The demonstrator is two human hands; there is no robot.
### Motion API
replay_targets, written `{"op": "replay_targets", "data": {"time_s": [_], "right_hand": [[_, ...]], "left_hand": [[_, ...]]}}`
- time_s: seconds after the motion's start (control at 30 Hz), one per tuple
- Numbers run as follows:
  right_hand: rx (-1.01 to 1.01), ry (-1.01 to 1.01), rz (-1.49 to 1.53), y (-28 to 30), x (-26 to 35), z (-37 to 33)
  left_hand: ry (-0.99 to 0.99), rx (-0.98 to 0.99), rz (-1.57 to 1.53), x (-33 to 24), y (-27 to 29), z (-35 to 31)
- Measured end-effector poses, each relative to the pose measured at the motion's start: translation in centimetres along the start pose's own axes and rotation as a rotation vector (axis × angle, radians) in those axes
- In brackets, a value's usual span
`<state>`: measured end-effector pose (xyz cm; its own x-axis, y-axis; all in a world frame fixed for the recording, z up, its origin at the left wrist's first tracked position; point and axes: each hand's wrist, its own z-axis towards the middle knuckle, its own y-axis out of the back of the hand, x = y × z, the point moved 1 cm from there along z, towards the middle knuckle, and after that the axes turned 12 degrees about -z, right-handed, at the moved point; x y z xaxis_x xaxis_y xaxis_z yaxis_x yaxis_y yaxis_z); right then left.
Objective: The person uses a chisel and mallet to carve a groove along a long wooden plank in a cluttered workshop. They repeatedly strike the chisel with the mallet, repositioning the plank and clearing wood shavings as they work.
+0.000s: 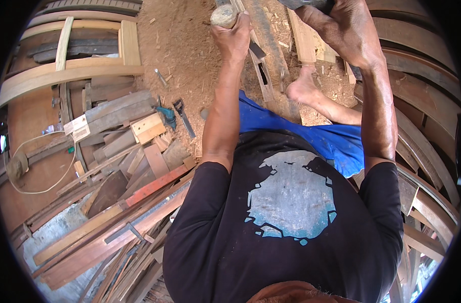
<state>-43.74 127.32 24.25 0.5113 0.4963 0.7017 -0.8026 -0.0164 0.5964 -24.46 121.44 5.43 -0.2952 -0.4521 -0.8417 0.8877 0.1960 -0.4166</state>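
Observation:
My left hand (232,39) is closed around a thick, round-ended wooden handle (223,16), its pale worn top facing up. Whatever lies below that handle is hidden by the hand. Beside it, a narrow timber piece (266,87) with a dark slot cut into it runs from the top edge toward my lap. My right hand (344,30) is raised at the upper right, its fingers closed on a dark, rounded object (305,3). The top edge cuts that object off, so its kind does not show.
My bare foot (302,87) rests by a pale board (302,35). Left on the sawdust-strewn ground lie a teal power tool (167,116), a black-handled saw (184,119) and a small metal tool (160,77). A wooden frame (68,70) and stacked offcuts fill the left; planks (417,65) line the right.

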Motion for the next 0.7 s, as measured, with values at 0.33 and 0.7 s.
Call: {"op": "replay_targets", "data": {"time_s": [0.33,0.7], "right_hand": [[-0.167,0.434,-0.387,-1.0,-0.7,1.8],[-0.085,0.160,-0.715,-3.2,-1.1,2.2]], "left_hand": [[0.018,0.273,0.224,-0.8,0.5,-0.2],[-0.084,0.357,0.308,0.2,0.6,-1.1]]}}
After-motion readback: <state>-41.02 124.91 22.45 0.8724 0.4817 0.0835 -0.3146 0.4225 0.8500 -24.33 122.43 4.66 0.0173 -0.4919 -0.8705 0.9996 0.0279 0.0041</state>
